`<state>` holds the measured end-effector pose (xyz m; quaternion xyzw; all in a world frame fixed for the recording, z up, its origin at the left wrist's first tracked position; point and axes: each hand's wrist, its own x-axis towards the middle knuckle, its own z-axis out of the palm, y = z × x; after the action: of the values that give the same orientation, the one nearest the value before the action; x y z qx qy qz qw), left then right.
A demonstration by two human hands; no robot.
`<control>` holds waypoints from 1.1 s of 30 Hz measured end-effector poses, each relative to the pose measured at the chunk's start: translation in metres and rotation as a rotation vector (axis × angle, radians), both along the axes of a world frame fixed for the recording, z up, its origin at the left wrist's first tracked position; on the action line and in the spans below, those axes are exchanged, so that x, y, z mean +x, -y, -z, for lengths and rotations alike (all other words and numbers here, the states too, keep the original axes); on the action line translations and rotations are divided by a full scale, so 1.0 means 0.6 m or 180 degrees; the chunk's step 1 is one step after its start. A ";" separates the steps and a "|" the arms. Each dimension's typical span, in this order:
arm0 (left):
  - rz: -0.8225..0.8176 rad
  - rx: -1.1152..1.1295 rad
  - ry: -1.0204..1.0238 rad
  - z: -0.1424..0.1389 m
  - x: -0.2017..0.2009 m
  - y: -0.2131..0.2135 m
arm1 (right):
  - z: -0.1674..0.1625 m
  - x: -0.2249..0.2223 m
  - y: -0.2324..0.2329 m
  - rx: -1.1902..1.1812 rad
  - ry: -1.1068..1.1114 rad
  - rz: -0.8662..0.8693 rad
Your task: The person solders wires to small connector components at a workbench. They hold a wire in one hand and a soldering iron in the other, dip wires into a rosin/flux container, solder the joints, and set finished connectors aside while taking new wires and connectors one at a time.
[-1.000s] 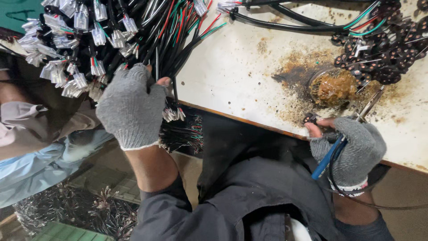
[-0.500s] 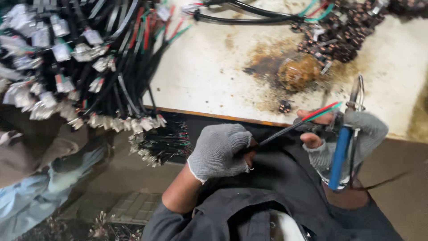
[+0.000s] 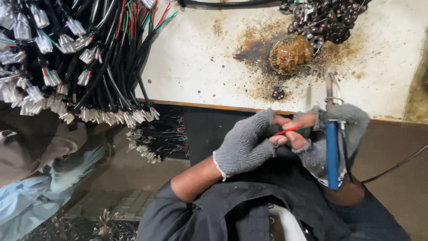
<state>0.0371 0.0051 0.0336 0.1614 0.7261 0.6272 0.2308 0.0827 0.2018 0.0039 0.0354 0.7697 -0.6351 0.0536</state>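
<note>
My left hand [image 3: 247, 145], in a grey fingerless glove, pinches a thin red wire [image 3: 287, 130] in front of my lap, below the table's edge. My right hand [image 3: 327, 134], gloved the same way, grips a blue-handled soldering iron [image 3: 331, 147] with its metal tip pointing up, and its bare fingers touch the same red wire. Both hands meet at the wire. A black cord [image 3: 392, 167] runs off to the right from the iron.
A stained white table [image 3: 200, 58] holds a large bundle of black cables with white connectors [image 3: 84, 67], a tin of brown flux [image 3: 290, 52], a pile of small black parts [image 3: 327, 20] and one loose black part [image 3: 278, 93]. More wires [image 3: 156, 138] hang below the edge.
My left hand left the cable bundle, came down to my lap with a wire, and now meets my right hand there. The iron has turned upright in my right hand.
</note>
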 end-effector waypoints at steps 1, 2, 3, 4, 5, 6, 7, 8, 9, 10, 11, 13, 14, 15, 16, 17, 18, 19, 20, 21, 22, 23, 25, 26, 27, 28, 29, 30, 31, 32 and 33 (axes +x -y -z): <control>0.0006 0.0063 -0.0044 0.010 0.006 -0.003 | -0.001 0.000 -0.002 -0.0022 -0.0077 0.0058; 0.0028 0.0132 -0.0075 0.021 0.010 -0.004 | -0.004 0.000 -0.006 -0.0039 -0.0143 0.0131; 0.0059 0.0203 -0.0100 0.031 0.014 -0.005 | -0.008 0.001 -0.011 0.0145 -0.0138 0.0151; 0.0158 0.0127 0.0099 0.039 0.015 -0.002 | -0.013 0.001 -0.015 0.0329 -0.0123 0.0169; 0.0254 0.0046 0.0303 0.045 0.014 0.003 | -0.017 0.000 -0.019 0.0508 -0.0099 0.0179; 0.0343 -0.0040 0.0503 0.048 0.014 0.006 | -0.022 0.000 -0.022 0.0465 -0.0081 0.0150; 0.0267 -0.0026 0.0314 0.050 0.013 0.008 | -0.025 -0.003 -0.024 0.0415 -0.0074 0.0115; 0.0185 -0.0019 0.0118 0.050 0.012 0.008 | -0.026 -0.006 -0.024 0.0358 -0.0075 0.0076; 0.0101 -0.0015 -0.0076 0.049 0.011 0.007 | -0.027 -0.008 -0.024 0.0535 -0.0201 0.0000; 0.0029 -0.0047 -0.0063 0.047 0.011 0.006 | -0.026 -0.011 -0.022 0.0712 -0.0325 -0.0078; -0.0043 -0.0075 -0.0053 0.045 0.012 0.003 | -0.024 -0.013 -0.021 0.0890 -0.0451 -0.0156; -0.0234 -0.0167 -0.0316 0.043 0.012 -0.002 | -0.012 -0.018 -0.014 0.0492 -0.0821 0.0122; -0.0351 -0.0225 -0.0588 0.043 0.010 -0.005 | -0.004 -0.020 -0.010 0.0298 -0.1005 0.0261; -0.0466 -0.0278 -0.0858 0.045 0.009 -0.006 | 0.004 -0.021 -0.008 0.0123 -0.0990 0.0263; -0.0511 -0.0432 -0.1001 0.047 0.006 -0.006 | 0.013 -0.023 -0.006 -0.0054 -0.0973 0.0270; -0.0554 -0.0585 -0.1141 0.050 0.002 -0.005 | 0.022 -0.025 -0.006 -0.0137 -0.0865 0.0278; -0.0601 -0.0744 -0.1272 0.053 -0.001 -0.005 | 0.030 -0.026 -0.007 -0.0219 -0.0757 0.0289; -0.0637 -0.0782 -0.1305 0.056 -0.005 -0.004 | 0.039 -0.029 -0.009 -0.0210 -0.0557 0.0296; -0.0669 -0.0816 -0.1346 0.059 -0.009 -0.004 | 0.046 -0.031 -0.010 -0.0203 -0.0365 0.0305; -0.0705 -0.0856 -0.1383 0.062 -0.013 -0.003 | 0.052 -0.033 -0.014 -0.0018 -0.0350 0.0162; -0.0704 -0.0747 -0.1328 0.063 -0.015 -0.001 | 0.057 -0.035 -0.018 0.0165 -0.0319 0.0009; -0.0700 -0.0635 -0.1272 0.065 -0.017 0.001 | 0.061 -0.035 -0.020 0.0349 -0.0290 -0.0141; -0.0716 -0.0532 -0.1157 0.067 -0.019 0.002 | 0.067 -0.033 -0.022 0.0393 -0.0246 -0.0080; -0.0738 -0.0550 -0.1096 0.067 -0.020 0.003 | 0.070 -0.033 -0.022 0.0414 -0.0232 -0.0050; -0.0763 -0.0574 -0.1035 0.068 -0.020 0.004 | 0.073 -0.032 -0.022 0.0332 -0.0145 -0.0066; -0.0744 -0.0656 -0.0996 0.068 -0.021 0.004 | 0.076 -0.032 -0.021 0.0245 -0.0058 -0.0090; -0.0729 -0.0737 -0.0958 0.068 -0.022 0.005 | 0.079 -0.033 -0.022 0.0157 0.0027 -0.0118; -0.0718 -0.0813 -0.0924 0.067 -0.024 0.005 | 0.081 -0.035 -0.023 0.0202 -0.0061 -0.0175; -0.0730 -0.0707 -0.0840 0.066 -0.025 0.006 | 0.083 -0.037 -0.025 0.0247 -0.0151 -0.0232; -0.0736 -0.0597 -0.0754 0.064 -0.026 0.005 | 0.084 -0.039 -0.027 0.0295 -0.0239 -0.0283; -0.0735 -0.0481 -0.0670 0.062 -0.026 0.005 | 0.085 -0.042 -0.030 0.0132 -0.0086 -0.0337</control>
<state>0.0212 0.0023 -0.0036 0.1240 0.8051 0.5729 0.0914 0.0576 0.2196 -0.0472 -0.0128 0.7842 -0.6157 0.0760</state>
